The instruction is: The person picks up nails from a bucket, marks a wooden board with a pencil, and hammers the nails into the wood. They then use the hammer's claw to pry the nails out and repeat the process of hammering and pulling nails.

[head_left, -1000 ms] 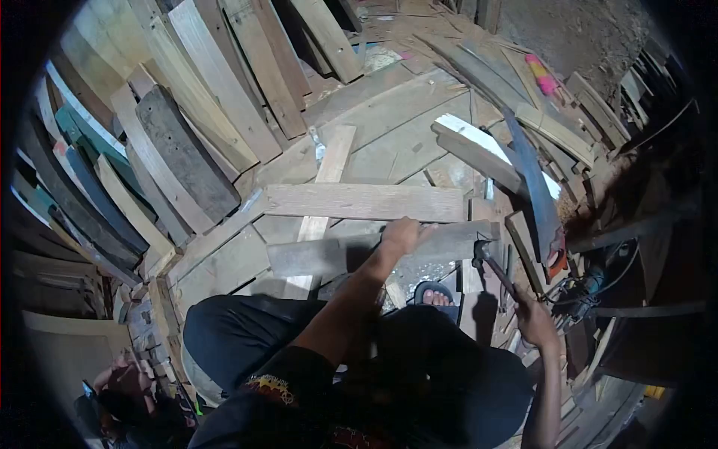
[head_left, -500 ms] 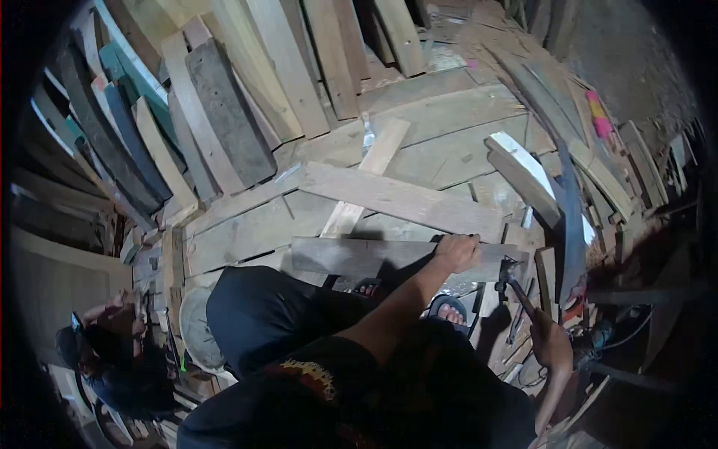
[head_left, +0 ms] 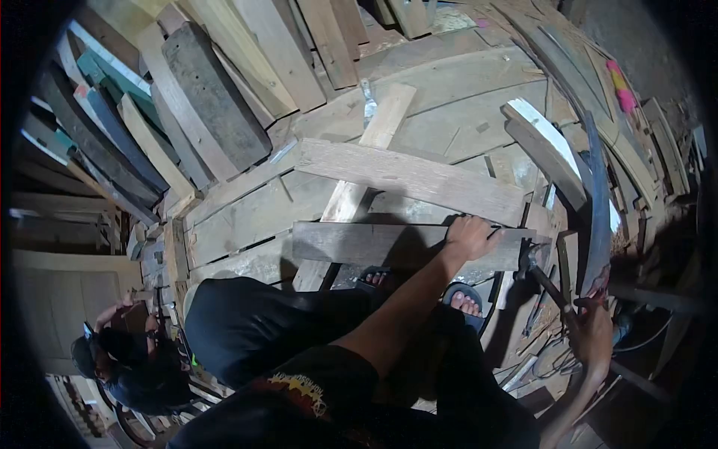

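My left hand (head_left: 473,238) grips a grey-brown wooden board (head_left: 359,243) near its right part, with the fingers curled over the far edge. In my right hand (head_left: 591,329) is the handle of a hammer (head_left: 552,286). The dark hammer head sits right at the board's right end. Just beyond lies a paler plank (head_left: 411,178), slanting across a light wooden batten (head_left: 387,123). The left end of the gripped board also overlaps that batten in this view. My sandalled foot (head_left: 465,301) shows below the board.
Many boards (head_left: 217,93) lean together at the upper left. A wooden beam with a white face (head_left: 538,135) lies at the right, beside a long dark curved strip (head_left: 596,202). A paintbrush-like tool (head_left: 369,101) rests beyond the planks. Another person (head_left: 138,367) is at the lower left.
The camera view has shifted, so boards and hands appear displaced. My left hand stays on the board, and the hammer head is still at its right end.
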Available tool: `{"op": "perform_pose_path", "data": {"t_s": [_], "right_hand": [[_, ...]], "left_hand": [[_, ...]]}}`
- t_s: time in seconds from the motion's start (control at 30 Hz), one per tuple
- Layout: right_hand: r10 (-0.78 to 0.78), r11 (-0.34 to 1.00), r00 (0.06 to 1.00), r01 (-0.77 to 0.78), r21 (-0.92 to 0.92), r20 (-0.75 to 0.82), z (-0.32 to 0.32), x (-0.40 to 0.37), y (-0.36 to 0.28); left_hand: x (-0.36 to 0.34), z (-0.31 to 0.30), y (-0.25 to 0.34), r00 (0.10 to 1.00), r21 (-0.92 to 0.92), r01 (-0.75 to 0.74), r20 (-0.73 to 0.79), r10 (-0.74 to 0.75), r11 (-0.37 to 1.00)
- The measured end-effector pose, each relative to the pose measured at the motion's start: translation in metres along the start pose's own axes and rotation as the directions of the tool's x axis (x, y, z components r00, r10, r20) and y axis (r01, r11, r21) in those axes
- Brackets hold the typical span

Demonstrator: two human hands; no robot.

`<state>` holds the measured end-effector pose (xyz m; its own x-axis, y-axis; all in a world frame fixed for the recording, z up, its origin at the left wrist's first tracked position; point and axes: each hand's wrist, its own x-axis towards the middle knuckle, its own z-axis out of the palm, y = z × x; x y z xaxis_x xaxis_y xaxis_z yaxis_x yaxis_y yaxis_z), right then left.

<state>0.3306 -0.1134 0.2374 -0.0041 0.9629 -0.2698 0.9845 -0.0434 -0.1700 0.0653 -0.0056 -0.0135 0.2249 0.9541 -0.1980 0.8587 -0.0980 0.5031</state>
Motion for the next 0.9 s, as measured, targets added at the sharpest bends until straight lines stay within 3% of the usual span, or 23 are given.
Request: {"op": "perform_pose_path", "data": {"t_s": [0.07, 0.1, 0.2, 0.23, 0.27, 0.3, 0.33, 0.4, 0.43, 0.53, 0.57, 0.67, 0.77, 0.9], "right_hand": [[0.055, 0.996, 0.997, -0.058, 0.061, 0.05, 0.003, -0.005, 0.0], [0.134, 0.987, 0.985, -0.142, 0.072, 0.113, 0.007, -0.004, 0.001], [0.095, 0.992, 0.994, -0.099, 0.082, 0.052, 0.016, -0.019, 0.01], [0.037, 0.997, 0.998, -0.04, 0.065, 0.052, 0.03, -0.022, 0.026], [0.103, 0.991, 0.988, -0.112, 0.074, 0.111, 0.035, -0.028, 0.031], [0.074, 0.994, 0.994, -0.08, 0.079, 0.084, 0.034, -0.032, 0.03], [0.047, 0.995, 0.997, -0.051, 0.081, 0.056, 0.033, -0.036, 0.03], [-0.043, 0.995, 0.998, 0.047, -0.085, 0.049, 0.023, -0.031, 0.034], [0.076, 0.994, 0.975, -0.057, -0.093, 0.209, -0.004, -0.013, 0.008], [-0.017, 0.97, 0.973, 0.072, -0.234, 0.23, -0.013, 0.02, 0.012], [-0.09, 0.959, 0.973, 0.143, -0.244, 0.213, -0.025, 0.026, 0.003], [-0.038, 0.913, 0.912, 0.198, -0.356, 0.409, -0.029, 0.049, -0.007], [0.072, 0.886, 0.724, 0.27, -0.377, 0.686, -0.057, 0.074, -0.014], [0.008, 0.97, 0.763, 0.152, -0.191, 0.646, -0.059, 0.049, 0.039]], "left_hand": [[-0.002, -0.017, 0.004, 0.991, -0.005, 0.032, 0.132, -0.031, 0.999], [-0.004, -0.016, 0.004, 0.991, 0.049, 0.083, 0.105, -0.087, 0.995], [-0.022, -0.02, -0.003, 0.996, 0.103, 0.087, -0.017, -0.086, 0.991], [-0.027, -0.014, -0.004, 0.992, 0.115, 0.055, -0.117, -0.042, 0.992], [-0.028, -0.002, -0.011, 0.976, 0.134, 0.021, -0.219, 0.008, 0.991], [-0.03, 0.001, -0.012, 0.949, 0.152, -0.01, -0.31, 0.058, 0.988], [-0.029, 0.004, -0.013, 0.957, 0.161, -0.002, -0.285, 0.048, 0.987], [-0.032, 0.005, -0.01, 0.977, 0.18, -0.003, -0.21, 0.041, 0.984], [-0.031, 0.023, -0.019, 0.967, 0.188, -0.051, -0.235, 0.095, 0.981], [-0.034, 0.04, -0.027, 0.834, 0.261, -0.235, -0.442, 0.332, 0.936], [-0.037, 0.036, -0.027, 0.82, 0.235, -0.277, -0.447, 0.357, 0.932], [-0.033, 0.035, -0.026, 0.763, 0.202, -0.309, -0.531, 0.369, 0.929], [-0.027, 0.042, -0.032, 0.734, 0.282, -0.327, -0.526, 0.43, 0.902], [-0.028, 0.039, -0.03, 0.724, 0.265, -0.311, -0.556, 0.408, 0.913]]}}
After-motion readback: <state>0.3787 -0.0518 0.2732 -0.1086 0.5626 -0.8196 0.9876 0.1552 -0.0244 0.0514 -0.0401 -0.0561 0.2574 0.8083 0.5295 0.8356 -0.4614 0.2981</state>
